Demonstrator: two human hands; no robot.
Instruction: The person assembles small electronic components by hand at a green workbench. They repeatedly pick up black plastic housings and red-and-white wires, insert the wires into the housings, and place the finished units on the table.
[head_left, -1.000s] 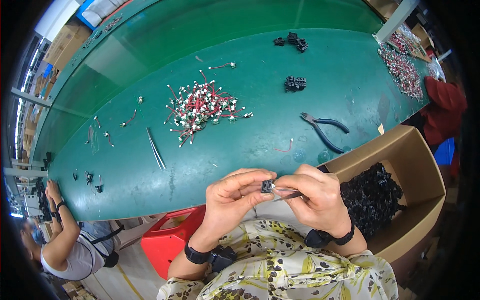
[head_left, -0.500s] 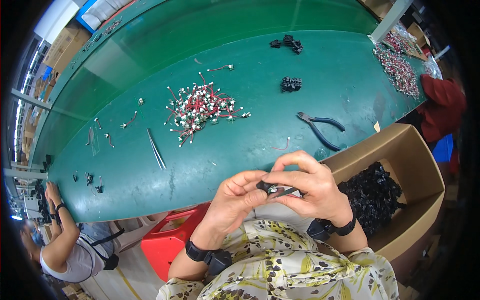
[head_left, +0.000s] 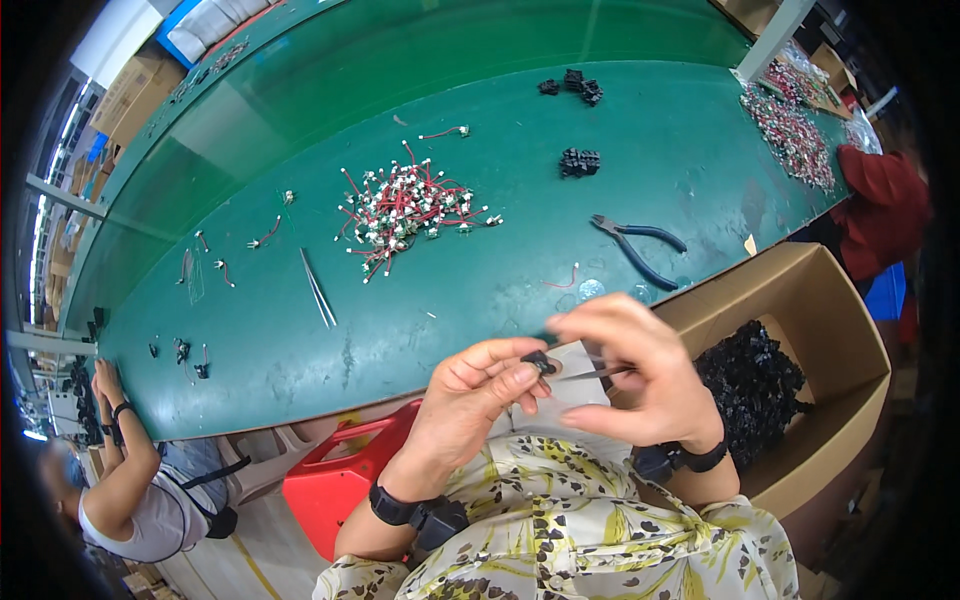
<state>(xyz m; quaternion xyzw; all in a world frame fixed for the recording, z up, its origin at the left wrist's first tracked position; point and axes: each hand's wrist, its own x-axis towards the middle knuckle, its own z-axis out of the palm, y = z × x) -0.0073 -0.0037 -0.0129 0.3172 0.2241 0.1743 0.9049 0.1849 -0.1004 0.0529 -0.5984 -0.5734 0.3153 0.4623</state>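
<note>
My left hand is closed, with a small black plastic part pinched between thumb and fingertips. Just to its right, my right hand is smeared by motion, its thumb spread away from the fingers. A slim metal tool that looks like tweezers runs from the right hand's fingers toward the black part. Both hands are above my lap at the table's near edge. Beyond them a heap of small white-and-green connectors with red wires lies on the green table.
Blue-handled cutters and another pair of tweezers lie on the table. Black part clusters sit farther back. A cardboard box of black pieces stands at my right. A red stool and a co-worker are at left.
My right hand has drawn back to the right from the black part, and its thumb and fingers have spread. The left hand keeps the part in nearly the same place.
</note>
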